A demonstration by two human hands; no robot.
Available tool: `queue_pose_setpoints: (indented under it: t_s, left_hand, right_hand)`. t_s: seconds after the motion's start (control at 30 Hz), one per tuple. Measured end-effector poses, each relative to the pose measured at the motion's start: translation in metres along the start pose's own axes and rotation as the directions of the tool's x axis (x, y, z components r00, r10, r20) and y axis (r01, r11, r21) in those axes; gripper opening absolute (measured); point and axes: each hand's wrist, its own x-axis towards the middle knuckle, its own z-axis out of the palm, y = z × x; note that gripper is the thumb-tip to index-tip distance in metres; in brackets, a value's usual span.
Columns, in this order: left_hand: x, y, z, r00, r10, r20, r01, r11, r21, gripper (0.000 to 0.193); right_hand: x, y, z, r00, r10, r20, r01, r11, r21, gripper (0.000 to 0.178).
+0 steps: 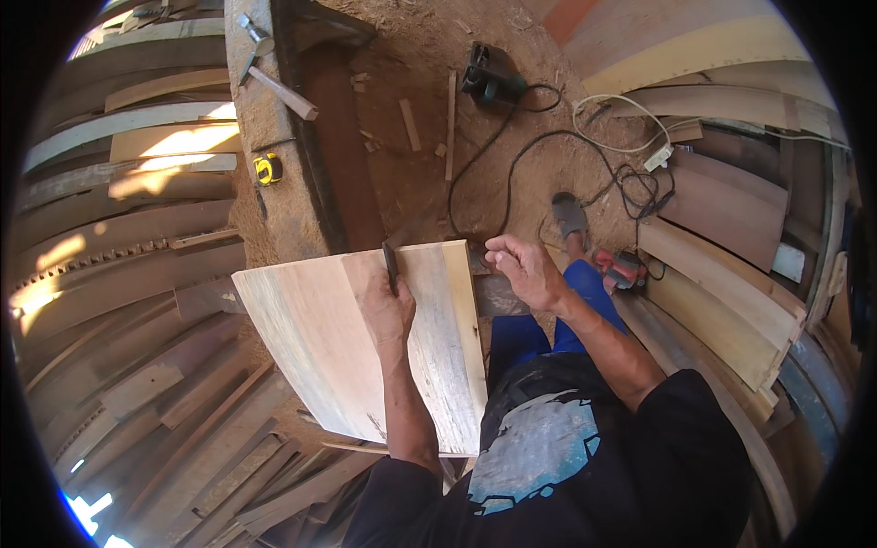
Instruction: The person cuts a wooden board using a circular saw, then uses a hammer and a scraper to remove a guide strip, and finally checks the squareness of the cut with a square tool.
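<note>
A wide wooden panel (320,338) of pale and pinkish boards stands tilted in front of me, its right edge close to my legs. My left hand (388,306) is closed around a narrow dark tool (391,262) at the panel's far edge; its kind cannot be made out. Just beyond the panel's far right corner is my right hand (530,271), its fingers curled together. Something small and dark shows by those fingertips, but whether they grip it is hidden.
On the sawdust-covered bench (297,205) at left lie a hammer (280,91) and a yellow tape measure (268,169). A dark power tool (491,75) with a trailing black cord (512,173) rests on the floor. A red power tool (623,269) sits beside my foot. Stacked boards (722,283) line both sides.
</note>
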Motion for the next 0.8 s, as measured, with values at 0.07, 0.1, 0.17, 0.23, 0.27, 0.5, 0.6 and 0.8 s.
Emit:
queue_pose_setpoints:
  t_s: [0.07, 0.1, 0.17, 0.23, 0.27, 0.5, 0.6, 0.8]
  left_hand:
    - [0.000, 0.003, -0.001, 1.000, 0.020, -0.013, -0.020, 1.000, 0.007, 0.016]
    - [0.000, 0.002, 0.000, 1.000, 0.022, -0.005, -0.022, 1.000, 0.017, 0.016]
    - [0.001, 0.000, 0.002, 0.998, 0.051, -0.027, -0.051, 0.999, 0.002, 0.016]
    - [0.001, -0.003, 0.005, 0.998, 0.057, -0.029, -0.057, 0.998, -0.003, 0.016]
    - [0.001, -0.003, 0.006, 0.997, 0.061, -0.036, -0.062, 0.998, -0.018, 0.016]
    - [-0.010, 0.009, 0.007, 0.952, 0.264, -0.152, -0.249, 0.962, 0.111, 0.015]
    - [-0.040, 0.052, 0.019, 0.913, 0.360, -0.194, -0.361, 0.932, 0.029, 0.019]
    - [-0.069, 0.074, 0.050, 0.898, 0.390, -0.202, -0.424, 0.889, -0.170, 0.022]
  right_hand:
    - [0.000, 0.003, -0.005, 1.000, -0.001, -0.006, 0.001, 1.000, 0.016, 0.032]
    - [0.000, 0.006, -0.008, 1.000, 0.006, -0.008, -0.006, 1.000, 0.026, 0.032]
    - [0.000, 0.011, -0.014, 0.999, 0.005, -0.034, -0.004, 1.000, 0.030, 0.032]
    - [-0.001, 0.012, -0.020, 0.999, 0.021, -0.042, -0.019, 0.999, 0.036, 0.031]
    - [-0.001, 0.013, -0.022, 0.998, 0.031, -0.047, -0.030, 0.999, 0.032, 0.031]
    - [0.005, -0.010, -0.014, 0.992, 0.123, 0.040, -0.124, 0.992, 0.019, 0.037]
    - [-0.003, -0.020, 0.019, 0.998, -0.013, 0.059, 0.004, 0.989, 0.147, 0.047]
    - [-0.007, -0.032, 0.026, 0.992, -0.019, -0.121, 0.016, 0.999, -0.032, 0.037]
